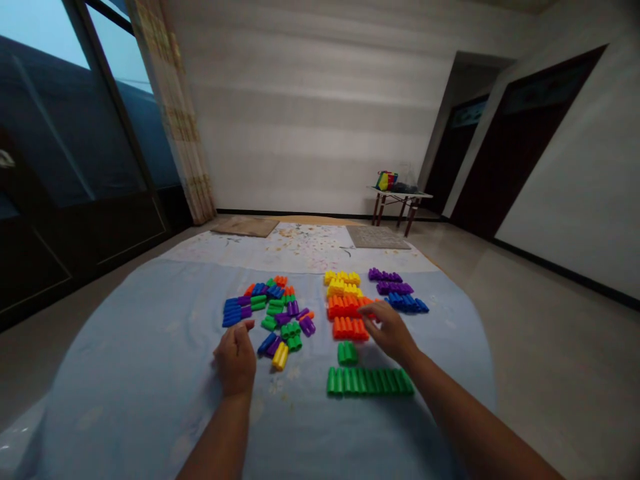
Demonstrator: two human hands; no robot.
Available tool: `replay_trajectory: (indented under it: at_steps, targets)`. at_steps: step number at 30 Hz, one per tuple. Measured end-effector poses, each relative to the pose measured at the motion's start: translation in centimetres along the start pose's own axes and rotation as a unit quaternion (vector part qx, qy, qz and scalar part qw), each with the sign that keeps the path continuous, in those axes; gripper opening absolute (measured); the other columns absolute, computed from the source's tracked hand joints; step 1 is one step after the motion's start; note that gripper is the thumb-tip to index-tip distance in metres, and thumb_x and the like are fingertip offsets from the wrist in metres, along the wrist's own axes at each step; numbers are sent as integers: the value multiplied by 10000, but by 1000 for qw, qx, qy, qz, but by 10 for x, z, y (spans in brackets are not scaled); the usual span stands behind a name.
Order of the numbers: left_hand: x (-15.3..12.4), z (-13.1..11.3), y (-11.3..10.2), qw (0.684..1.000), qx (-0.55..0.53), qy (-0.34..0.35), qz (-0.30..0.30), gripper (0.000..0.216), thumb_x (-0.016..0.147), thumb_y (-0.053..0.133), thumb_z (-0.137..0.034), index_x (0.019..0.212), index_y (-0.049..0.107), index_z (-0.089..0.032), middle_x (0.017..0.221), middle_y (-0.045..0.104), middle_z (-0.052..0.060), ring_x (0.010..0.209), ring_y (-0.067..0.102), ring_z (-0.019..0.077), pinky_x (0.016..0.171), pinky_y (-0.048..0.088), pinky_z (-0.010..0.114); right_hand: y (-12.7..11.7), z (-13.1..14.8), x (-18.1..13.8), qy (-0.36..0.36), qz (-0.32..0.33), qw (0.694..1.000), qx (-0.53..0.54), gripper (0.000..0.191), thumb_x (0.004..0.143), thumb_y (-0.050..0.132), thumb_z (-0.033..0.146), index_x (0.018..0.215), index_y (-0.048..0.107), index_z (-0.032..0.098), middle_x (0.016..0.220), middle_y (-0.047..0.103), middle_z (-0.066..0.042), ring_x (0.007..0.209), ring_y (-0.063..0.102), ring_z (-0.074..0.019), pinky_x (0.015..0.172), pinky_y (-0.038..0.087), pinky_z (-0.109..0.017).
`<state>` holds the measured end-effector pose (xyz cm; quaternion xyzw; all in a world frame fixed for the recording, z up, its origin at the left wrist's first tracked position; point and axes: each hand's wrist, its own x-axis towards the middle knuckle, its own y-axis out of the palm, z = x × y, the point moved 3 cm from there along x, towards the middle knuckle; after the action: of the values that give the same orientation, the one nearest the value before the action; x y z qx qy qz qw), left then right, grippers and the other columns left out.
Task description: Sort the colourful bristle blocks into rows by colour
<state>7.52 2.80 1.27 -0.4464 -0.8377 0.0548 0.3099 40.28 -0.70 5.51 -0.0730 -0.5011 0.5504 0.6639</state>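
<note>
My left hand (pixel 235 357) rests on the cloth with its fingers curled; their inner side is hidden, so whether they hold anything does not show. Beside it lies a mixed pile of tube-shaped plastic toy blocks, among them blue blocks (pixel 233 312), a yellow block (pixel 281 357) and green blocks (pixel 291 331). My right hand (pixel 390 330) reaches over the sorted groups, its thumb and fingers closed at the right end of the orange blocks (pixel 345 307). Nearer me are a short green piece (pixel 347 353) and a long green row (pixel 370 382). Yellow blocks (pixel 343 287) sit behind the orange ones.
Purple blocks (pixel 385 275) and a blue row (pixel 407 303) lie right of the yellow and orange groups. The table wears a light blue cloth (pixel 150 347). Two flat mats, a brown one (pixel 245 227) and a grey one (pixel 379 237), lie at its far end. A small table (pixel 400 194) stands beyond.
</note>
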Motion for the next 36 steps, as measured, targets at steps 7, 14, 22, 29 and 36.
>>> replay_trajectory:
  at_steps: [7, 14, 22, 29, 36]
  targets:
    - [-1, -5, -9, 1000, -9, -2, 5, 387, 871, 292, -367, 856, 635, -188, 917, 692, 66, 908, 621, 187, 869, 456, 324, 93, 87, 40, -98, 226, 968, -57, 203, 804, 570, 184, 983, 663, 198, 958, 677, -68, 932, 550, -208, 834, 416, -329]
    - [-3, -3, -10, 1000, -1, 5, 13, 376, 882, 291, -369, 817, 621, -200, 875, 692, 52, 880, 624, 177, 848, 448, 315, 130, 93, 53, -68, 280, 946, -146, 211, 820, 583, 258, 1004, 680, 224, 1011, 683, -74, 971, 545, -237, 816, 389, -343]
    - [-4, -6, -4, 999, 5, 26, 39, 400, 876, 279, -390, 801, 622, -198, 861, 687, 51, 870, 623, 182, 816, 447, 314, 67, 73, 22, -19, 140, 986, -86, 220, 886, 545, 305, 1061, 656, 231, 1024, 688, -62, 971, 559, -217, 836, 373, -354]
    - [-5, -12, 3, 996, 41, 53, 55, 396, 848, 284, -367, 779, 632, -193, 845, 692, 61, 863, 620, 200, 817, 437, 332, -23, -2, -45, 51, 25, 990, -125, 223, 890, 532, 302, 1053, 654, 212, 1024, 695, -74, 971, 580, -223, 854, 375, -372]
    - [-5, -19, 6, 989, 88, 89, 78, 410, 831, 282, -372, 764, 645, -194, 808, 698, 70, 849, 621, 225, 871, 410, 382, -47, -34, -83, 129, 108, 975, -147, 201, 852, 567, 278, 1010, 675, 222, 1005, 686, -76, 979, 572, -226, 872, 396, -389]
